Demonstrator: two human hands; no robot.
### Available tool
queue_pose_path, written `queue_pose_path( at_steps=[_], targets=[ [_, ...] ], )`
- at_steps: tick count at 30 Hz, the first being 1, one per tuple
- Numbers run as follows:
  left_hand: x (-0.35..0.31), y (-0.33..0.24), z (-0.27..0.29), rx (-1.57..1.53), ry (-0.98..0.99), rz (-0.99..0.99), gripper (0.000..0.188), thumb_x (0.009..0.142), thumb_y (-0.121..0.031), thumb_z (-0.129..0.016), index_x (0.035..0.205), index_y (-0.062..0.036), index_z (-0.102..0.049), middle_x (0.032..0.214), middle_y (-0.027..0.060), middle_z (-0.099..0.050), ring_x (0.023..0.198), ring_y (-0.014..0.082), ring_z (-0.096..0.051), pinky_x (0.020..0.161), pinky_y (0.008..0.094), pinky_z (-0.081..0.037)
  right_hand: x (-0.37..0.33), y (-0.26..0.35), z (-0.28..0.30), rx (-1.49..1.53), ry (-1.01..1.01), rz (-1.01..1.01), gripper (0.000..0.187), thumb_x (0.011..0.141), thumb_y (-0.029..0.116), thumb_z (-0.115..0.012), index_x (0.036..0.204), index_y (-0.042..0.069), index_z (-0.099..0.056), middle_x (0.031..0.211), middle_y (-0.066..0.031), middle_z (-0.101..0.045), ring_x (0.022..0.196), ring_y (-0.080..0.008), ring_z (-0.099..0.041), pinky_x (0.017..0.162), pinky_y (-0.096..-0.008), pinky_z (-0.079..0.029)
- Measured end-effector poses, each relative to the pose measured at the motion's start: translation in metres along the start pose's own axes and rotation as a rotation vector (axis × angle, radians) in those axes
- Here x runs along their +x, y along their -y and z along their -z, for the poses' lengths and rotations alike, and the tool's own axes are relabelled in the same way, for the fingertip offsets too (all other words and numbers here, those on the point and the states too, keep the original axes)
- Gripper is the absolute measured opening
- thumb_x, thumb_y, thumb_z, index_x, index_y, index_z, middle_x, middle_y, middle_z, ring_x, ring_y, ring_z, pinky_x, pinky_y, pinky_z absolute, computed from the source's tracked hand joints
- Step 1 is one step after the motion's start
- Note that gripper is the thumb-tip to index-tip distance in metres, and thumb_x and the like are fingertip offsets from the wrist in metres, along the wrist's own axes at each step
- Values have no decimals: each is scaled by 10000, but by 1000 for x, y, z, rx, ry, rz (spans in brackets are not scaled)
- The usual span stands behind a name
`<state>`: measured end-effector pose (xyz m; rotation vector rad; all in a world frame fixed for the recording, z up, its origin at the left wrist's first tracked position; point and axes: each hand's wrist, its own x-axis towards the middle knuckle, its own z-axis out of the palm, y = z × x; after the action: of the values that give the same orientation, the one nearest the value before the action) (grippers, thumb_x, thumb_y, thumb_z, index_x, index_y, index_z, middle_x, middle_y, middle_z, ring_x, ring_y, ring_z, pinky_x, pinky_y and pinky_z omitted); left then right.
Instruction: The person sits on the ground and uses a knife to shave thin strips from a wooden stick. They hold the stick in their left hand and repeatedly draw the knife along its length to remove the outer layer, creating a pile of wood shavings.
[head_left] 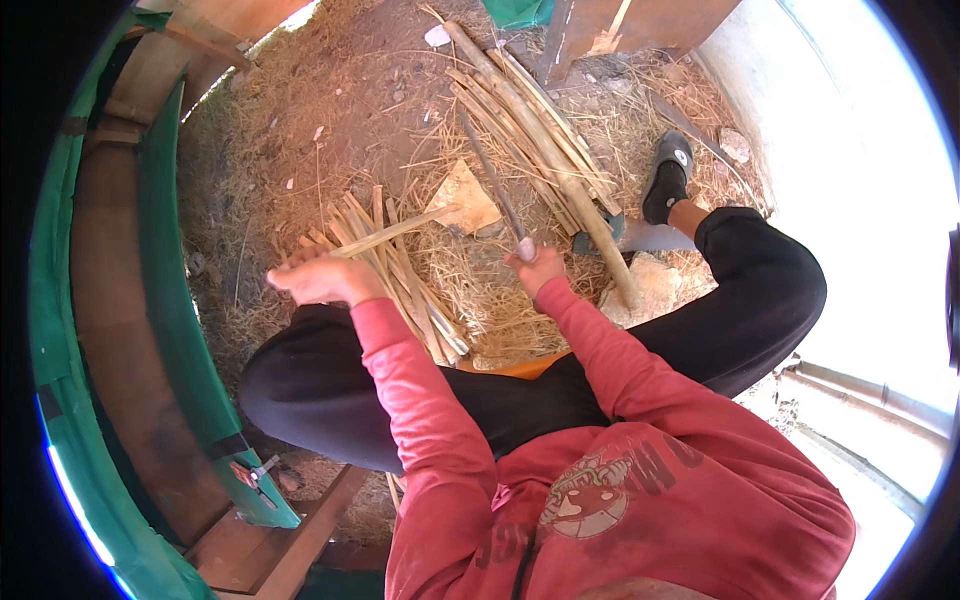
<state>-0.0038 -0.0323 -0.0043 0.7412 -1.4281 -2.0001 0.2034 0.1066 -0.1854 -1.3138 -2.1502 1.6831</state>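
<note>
Left hand (pixel 325 279): showed extended fingers; could not tell whether grasping the thin, pale split-wood stick (pixel 400 229).
Stick: ran rightward from left hand, hid its near end there, reached over the flat, tan stone (pixel 466 186).
Right hand (pixel 540 268): gripped the long, dark metal blade (pixel 490 178).
</note>
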Motion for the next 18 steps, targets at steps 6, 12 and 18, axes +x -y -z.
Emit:
queue_pose_path(
  at_steps=[6, 12, 18],
  targets=[
    [-30, 17, -6, -26, 312, -173, 481, 995, -508, -301, 720, -115, -273, 685, 20, -300, 595, 155, -315, 541, 316, -310, -1, -18, -7, -270, 180, -18, 452, 757, 390, -741, 911, -31, -690, 905, -250, -671, 857, -374, -663, 787, -439, -524],
    [-26, 23, -25, -164, 392, -151, 391, 947, -415, -330, 707, -108, -312, 636, 34, -328, 528, 133, -325, 454, 288, -270, -4, 3, 1, -338, 229, 107, 444, 763, 402, -724, 937, -4, -685, 927, -243, -664, 841, -405, -643, 834, -464, -502],
    [-31, 29, -49, -62, 444, -350, 444, 961, -410, -338, 656, -88, -322, 560, 22, -348, 471, 109, -310, 417, 244, -251, -6, 31, 6, -384, 107, 23, 379, 811, 365, -669, 912, 0, -673, 927, -256, -658, 946, -385, -636, 876, -454, -492]
  ],
)
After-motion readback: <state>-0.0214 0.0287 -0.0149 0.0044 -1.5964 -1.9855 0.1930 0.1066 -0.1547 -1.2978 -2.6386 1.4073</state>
